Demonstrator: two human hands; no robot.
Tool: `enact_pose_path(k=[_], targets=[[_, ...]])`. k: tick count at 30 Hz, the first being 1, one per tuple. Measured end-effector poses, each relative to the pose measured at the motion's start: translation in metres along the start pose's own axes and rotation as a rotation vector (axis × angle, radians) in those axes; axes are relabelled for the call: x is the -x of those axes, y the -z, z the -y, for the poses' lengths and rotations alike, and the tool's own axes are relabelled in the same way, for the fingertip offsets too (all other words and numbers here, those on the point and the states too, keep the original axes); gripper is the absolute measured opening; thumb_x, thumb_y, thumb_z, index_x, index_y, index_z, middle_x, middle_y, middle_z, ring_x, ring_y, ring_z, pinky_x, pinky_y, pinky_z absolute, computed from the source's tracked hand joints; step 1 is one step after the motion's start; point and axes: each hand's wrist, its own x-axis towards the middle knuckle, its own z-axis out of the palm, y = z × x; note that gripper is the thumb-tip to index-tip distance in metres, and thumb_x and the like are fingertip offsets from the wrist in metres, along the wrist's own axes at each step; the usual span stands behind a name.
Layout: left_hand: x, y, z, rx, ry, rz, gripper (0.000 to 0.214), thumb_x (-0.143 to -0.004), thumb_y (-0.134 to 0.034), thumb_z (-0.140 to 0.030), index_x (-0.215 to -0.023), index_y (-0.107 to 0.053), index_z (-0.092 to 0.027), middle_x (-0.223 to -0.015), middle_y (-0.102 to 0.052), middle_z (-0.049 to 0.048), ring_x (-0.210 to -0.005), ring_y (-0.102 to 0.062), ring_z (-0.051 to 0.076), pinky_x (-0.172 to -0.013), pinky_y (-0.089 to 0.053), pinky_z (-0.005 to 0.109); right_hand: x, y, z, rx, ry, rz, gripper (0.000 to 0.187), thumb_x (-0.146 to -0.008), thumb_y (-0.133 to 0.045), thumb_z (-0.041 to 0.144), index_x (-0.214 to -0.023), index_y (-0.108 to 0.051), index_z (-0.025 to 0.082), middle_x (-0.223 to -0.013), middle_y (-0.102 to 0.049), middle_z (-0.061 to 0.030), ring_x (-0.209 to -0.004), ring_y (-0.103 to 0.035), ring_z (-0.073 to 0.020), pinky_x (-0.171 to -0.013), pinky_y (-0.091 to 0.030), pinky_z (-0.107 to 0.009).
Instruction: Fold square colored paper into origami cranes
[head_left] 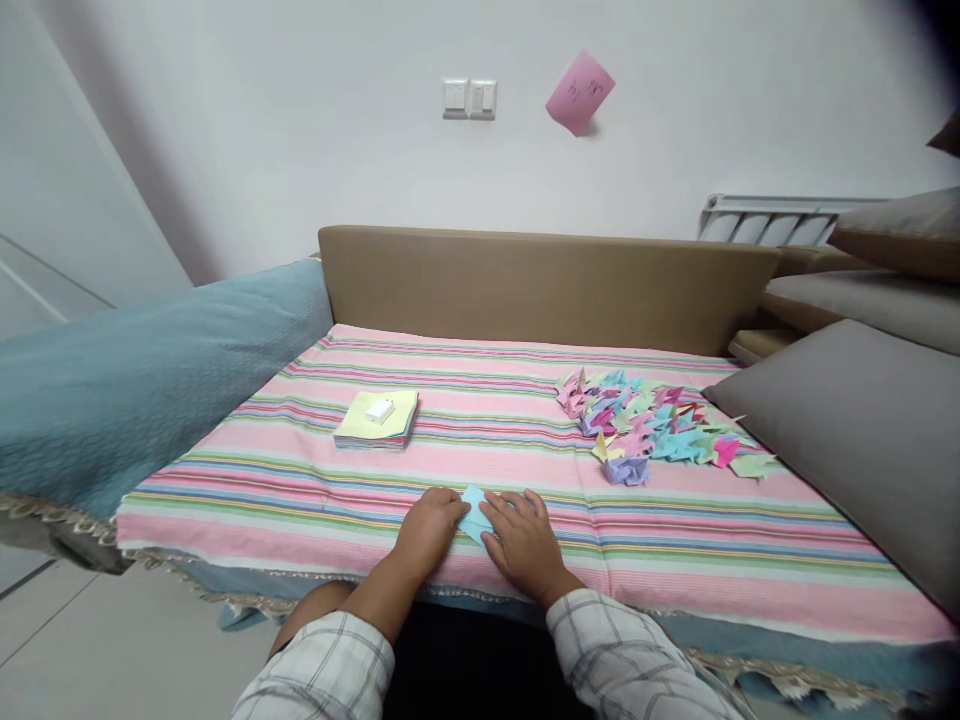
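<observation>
A small piece of folded light-blue origami paper (473, 517) lies on the striped cloth close to the front edge. My left hand (429, 528) has its fingers curled and pinches the paper's left edge. On the opposite side, my right hand (523, 545) grips the right edge with thumb and forefinger, its other fingers resting on the cloth. Farther right is a heap of folded paper cranes (660, 425) in pink, blue, green, purple and yellow. To the left sits a stack of square colored paper (360, 420), with a small white box-like object (379, 410) on top.
The pink striped cloth (480, 365) covers the seat of a sofa. A brown backrest (547, 285) stands behind, and a blue-covered armrest (172, 370) is at left. Grey cushions (840, 430) pile up at right. A pink note (580, 93) hangs on the wall near switches (469, 98).
</observation>
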Motion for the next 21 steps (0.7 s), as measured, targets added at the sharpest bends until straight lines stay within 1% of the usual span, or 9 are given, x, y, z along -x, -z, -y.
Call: enact_pose_path(k=[2,5,7,9,12,15,18,21], targets=[[0.003,-0.001,0.004,0.021,-0.047,-0.025,0.021,-0.087,-0.05,-0.021,-0.098,-0.068,-0.024,-0.094,-0.065,0.0043,-0.09,-0.055,0.019,-0.081,-0.044,0.032,0.0,0.0,0.0,0.009,-0.002,0.014,0.039,-0.09,-0.044,0.045,-0.123,-0.054,0.028,-0.129,-0.055,-0.0043,-0.114,-0.046,-0.0228,-0.105,-0.017,-0.045],[0.009,0.001,0.01,0.065,-0.115,-0.039,0.029,-0.087,-0.051,-0.02,-0.114,-0.059,-0.023,-0.102,-0.065,0.0052,-0.094,-0.055,0.02,-0.085,-0.045,0.034,0.0,0.001,0.001,0.003,-0.012,0.024,0.038,-0.09,-0.043,0.045,-0.123,-0.053,0.029,-0.13,-0.055,-0.0028,-0.114,-0.046,-0.0222,-0.105,-0.016,-0.044],[0.013,0.002,0.012,0.093,-0.132,-0.056,0.031,-0.086,-0.052,-0.02,-0.117,-0.055,-0.021,-0.106,-0.065,0.006,-0.097,-0.055,0.02,-0.088,-0.044,0.035,-0.001,0.002,0.001,0.005,-0.015,0.035,0.039,-0.09,-0.042,0.045,-0.124,-0.052,0.029,-0.13,-0.054,-0.0022,-0.114,-0.046,-0.022,-0.105,-0.016,-0.044],[0.016,0.002,0.012,0.109,-0.111,-0.088,0.027,-0.085,-0.053,-0.021,-0.112,-0.056,-0.02,-0.104,-0.065,0.0064,-0.096,-0.055,0.02,-0.088,-0.044,0.036,-0.002,0.004,0.002,0.015,-0.014,0.051,0.039,-0.09,-0.043,0.046,-0.125,-0.052,0.03,-0.131,-0.053,-0.0022,-0.114,-0.045,-0.0223,-0.104,-0.016,-0.044],[0.019,0.002,0.011,0.137,-0.048,-0.138,0.016,-0.084,-0.056,-0.024,-0.099,-0.059,-0.019,-0.095,-0.065,0.0058,-0.091,-0.056,0.02,-0.084,-0.045,0.036,-0.003,0.006,0.003,0.025,-0.013,0.071,0.04,-0.09,-0.042,0.049,-0.125,-0.051,0.032,-0.133,-0.052,-0.0013,-0.114,-0.045,-0.0225,-0.103,-0.017,-0.045],[0.018,0.004,0.009,0.185,-0.006,-0.154,0.009,-0.083,-0.057,-0.025,-0.088,-0.061,-0.019,-0.09,-0.065,0.0048,-0.088,-0.056,0.019,-0.083,-0.044,0.035,-0.003,0.006,0.003,0.025,-0.011,0.07,0.041,-0.089,-0.042,0.05,-0.125,-0.05,0.033,-0.133,-0.051,-0.0002,-0.113,-0.046,-0.0227,-0.103,-0.018,-0.046],[0.015,0.009,0.007,0.228,0.041,-0.139,0.01,-0.083,-0.054,-0.025,-0.083,-0.063,-0.02,-0.09,-0.065,0.0044,-0.089,-0.057,0.018,-0.083,-0.044,0.033,-0.002,0.005,0.002,0.012,-0.006,0.051,0.042,-0.089,-0.043,0.05,-0.126,-0.05,0.032,-0.133,-0.052,-0.0011,-0.113,-0.046,-0.0233,-0.103,-0.019,-0.046],[0.011,0.013,0.006,0.243,0.066,-0.132,0.015,-0.084,-0.05,-0.022,-0.076,-0.063,-0.02,-0.087,-0.066,0.0038,-0.087,-0.058,0.017,-0.083,-0.043,0.032,-0.001,0.005,0.002,0.0,0.011,0.031,0.043,-0.088,-0.045,0.049,-0.127,-0.049,0.03,-0.134,-0.05,-0.0026,-0.115,-0.045,-0.024,-0.103,-0.017,-0.046]])
